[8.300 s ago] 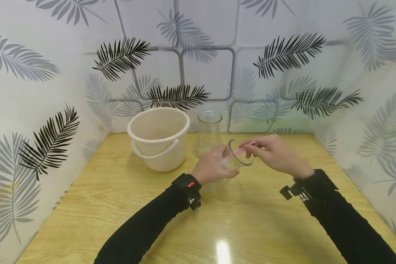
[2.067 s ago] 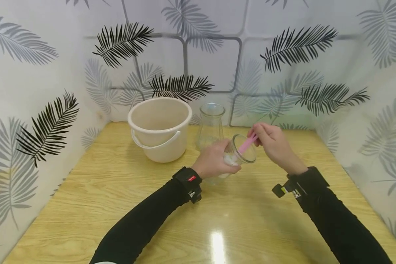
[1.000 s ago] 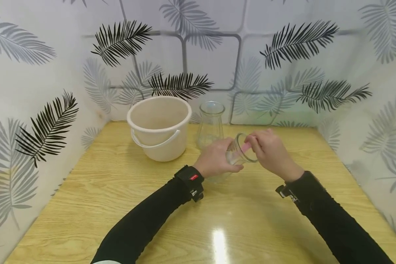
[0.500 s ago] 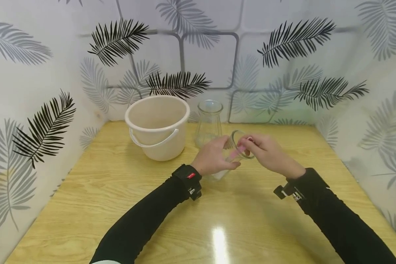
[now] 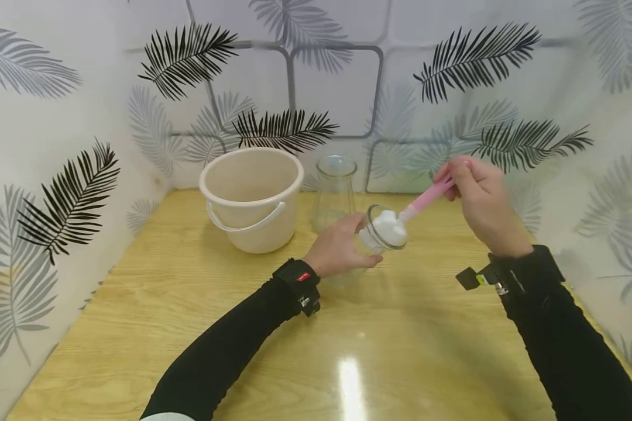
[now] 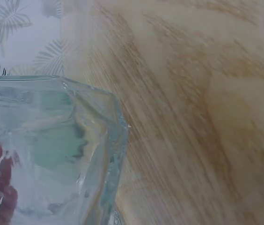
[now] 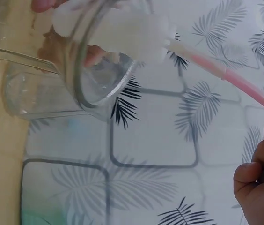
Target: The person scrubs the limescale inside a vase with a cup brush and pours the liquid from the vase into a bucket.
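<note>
In the head view my left hand (image 5: 337, 248) grips a clear glass vase (image 6: 94, 154), tilted with its mouth toward the right. The left wrist view shows its faceted base, with several fingers (image 6: 3, 197) visible through the glass. My right hand (image 5: 485, 202) pinches the end of a pink-handled sponge bottle brush (image 5: 426, 197). Its white sponge head (image 5: 391, 228) sits in the vase's mouth, partly out past the rim. In the right wrist view, the sponge (image 7: 136, 37) crosses the glass rim (image 7: 81, 70).
Behind the left hand a second clear glass vase (image 5: 335, 190) stands upright. Left of it is a cream bucket (image 5: 260, 228) with its handle hanging in front. They stand on a wood-grain table (image 5: 400, 339), with leaf-patterned walls (image 5: 332, 88) at the back and sides.
My right hand has moved up and right, drawing the brush outward, so the white sponge now shows at the vase's mouth. Half a second ago it was deep inside. The left hand keeps its grip.
</note>
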Motion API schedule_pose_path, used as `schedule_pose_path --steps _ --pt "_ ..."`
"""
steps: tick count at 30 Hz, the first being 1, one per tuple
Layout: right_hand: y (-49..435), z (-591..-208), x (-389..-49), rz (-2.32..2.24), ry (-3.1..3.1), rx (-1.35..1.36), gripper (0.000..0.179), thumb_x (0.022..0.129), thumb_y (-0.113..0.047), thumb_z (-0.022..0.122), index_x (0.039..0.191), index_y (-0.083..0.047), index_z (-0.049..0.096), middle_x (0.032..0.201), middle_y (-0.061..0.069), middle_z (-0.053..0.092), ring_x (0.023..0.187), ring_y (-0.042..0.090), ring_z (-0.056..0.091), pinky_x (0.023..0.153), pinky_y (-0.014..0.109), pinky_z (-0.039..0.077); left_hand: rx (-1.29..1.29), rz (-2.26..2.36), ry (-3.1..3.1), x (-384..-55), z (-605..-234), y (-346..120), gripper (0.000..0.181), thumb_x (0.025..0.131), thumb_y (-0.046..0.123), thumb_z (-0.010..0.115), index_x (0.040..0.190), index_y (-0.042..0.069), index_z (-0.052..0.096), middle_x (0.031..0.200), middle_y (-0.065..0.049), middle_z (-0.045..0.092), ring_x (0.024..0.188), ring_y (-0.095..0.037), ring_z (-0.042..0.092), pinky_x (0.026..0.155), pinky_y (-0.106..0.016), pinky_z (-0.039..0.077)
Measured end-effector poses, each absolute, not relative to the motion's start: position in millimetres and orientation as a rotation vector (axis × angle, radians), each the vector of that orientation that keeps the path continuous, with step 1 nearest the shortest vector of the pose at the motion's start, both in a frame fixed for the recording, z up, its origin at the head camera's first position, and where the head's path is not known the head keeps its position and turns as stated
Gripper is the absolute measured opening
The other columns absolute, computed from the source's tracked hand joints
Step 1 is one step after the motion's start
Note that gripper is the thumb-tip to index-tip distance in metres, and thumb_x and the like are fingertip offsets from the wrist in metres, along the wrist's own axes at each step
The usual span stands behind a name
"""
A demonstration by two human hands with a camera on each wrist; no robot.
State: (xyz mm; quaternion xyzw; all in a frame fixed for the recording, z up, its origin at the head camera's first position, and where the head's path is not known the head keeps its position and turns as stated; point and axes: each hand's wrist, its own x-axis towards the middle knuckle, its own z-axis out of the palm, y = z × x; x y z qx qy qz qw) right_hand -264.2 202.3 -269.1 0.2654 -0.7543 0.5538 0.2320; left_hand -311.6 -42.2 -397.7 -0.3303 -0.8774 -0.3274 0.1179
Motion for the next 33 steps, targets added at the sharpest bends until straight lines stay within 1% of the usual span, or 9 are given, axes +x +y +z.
schedule_pose_path --steps 5,11,12,14,19,24,28,31,33 --pt "183 -292 -274 1.448 -2.182 0.794 0.04 0.109 -0.019 0.043 0.088 0.005 0.067 0.072 0.003 0.058 0.064 0.012 0.048 0.058 0.022 0.041 -0.95 -0.96 -2.576 -314 -395 -44 0.064 0.072 0.055 0.081 0.12 0.022 0.055 0.106 0.006 0.062 0.092 -0.011 0.059 0.074 -0.03 0.05" --pt "168 -331 -279 1.473 -2.428 0.947 0.035 0.11 -0.016 0.04 0.093 0.0 0.067 0.078 0.009 0.056 0.07 0.017 0.049 0.065 0.026 0.043 -0.967 -0.956 -2.59 -312 -398 -41 0.057 0.074 0.058 0.079 0.111 0.022 0.053 0.114 0.005 0.065 0.108 -0.013 0.063 0.089 -0.033 0.053" --pt "169 -334 -278 1.475 -2.453 0.965 0.035 0.11 -0.015 0.039 0.095 0.0 0.066 0.077 0.009 0.055 0.07 0.017 0.049 0.065 0.026 0.042 -0.968 -0.958 -2.596 -311 -399 -40 0.057 0.074 0.057 0.079 0.109 0.021 0.053 0.114 0.003 0.065 0.108 -0.013 0.063 0.089 -0.034 0.053" --pt "173 -332 -277 1.49 -2.452 0.96 0.035 0.11 -0.016 0.04 0.095 0.002 0.066 0.078 0.01 0.057 0.071 0.017 0.05 0.066 0.025 0.043 -0.965 -0.964 -2.611 -309 -401 -39 0.057 0.074 0.058 0.079 0.111 0.022 0.054 0.114 0.004 0.065 0.107 -0.013 0.063 0.089 -0.034 0.053" --pt "190 -298 -276 1.554 -2.249 0.819 0.04 0.109 -0.023 0.044 0.092 0.004 0.067 0.075 0.004 0.061 0.066 0.013 0.051 0.061 0.021 0.043 -0.965 -0.98 -2.605 -309 -399 -36 0.061 0.072 0.056 0.08 0.117 0.023 0.056 0.104 0.007 0.062 0.091 -0.011 0.06 0.075 -0.03 0.052" --pt "203 -274 -274 1.625 -2.066 0.742 0.041 0.108 -0.025 0.046 0.088 0.005 0.068 0.074 0.0 0.063 0.064 0.012 0.049 0.059 0.019 0.042 -0.958 -0.983 -2.578 -314 -394 -37 0.061 0.072 0.054 0.082 0.118 0.024 0.056 0.102 0.011 0.062 0.089 -0.007 0.059 0.074 -0.027 0.05" --pt "196 -289 -274 1.53 -2.189 0.782 0.043 0.109 -0.024 0.043 0.09 0.006 0.068 0.073 0.003 0.06 0.065 0.012 0.05 0.059 0.02 0.043 -0.981 -0.968 -2.586 -316 -391 -39 0.057 0.072 0.055 0.081 0.112 0.024 0.054 0.098 0.009 0.06 0.082 -0.008 0.057 0.067 -0.027 0.049" --pt "186 -309 -275 1.485 -2.323 0.827 0.042 0.11 -0.023 0.041 0.092 0.004 0.068 0.076 0.007 0.06 0.068 0.014 0.051 0.062 0.022 0.044 -0.996 -0.938 -2.598 -315 -391 -37 0.058 0.073 0.056 0.08 0.111 0.022 0.054 0.101 0.008 0.062 0.088 -0.01 0.06 0.072 -0.029 0.051" --pt "179 -321 -276 1.475 -2.394 0.863 0.039 0.11 -0.022 0.041 0.093 0.001 0.068 0.077 0.009 0.059 0.069 0.016 0.052 0.063 0.023 0.044 -0.993 -0.927 -2.606 -313 -392 -36 0.059 0.073 0.056 0.08 0.113 0.02 0.054 0.107 0.006 0.063 0.096 -0.012 0.062 0.08 -0.032 0.053"
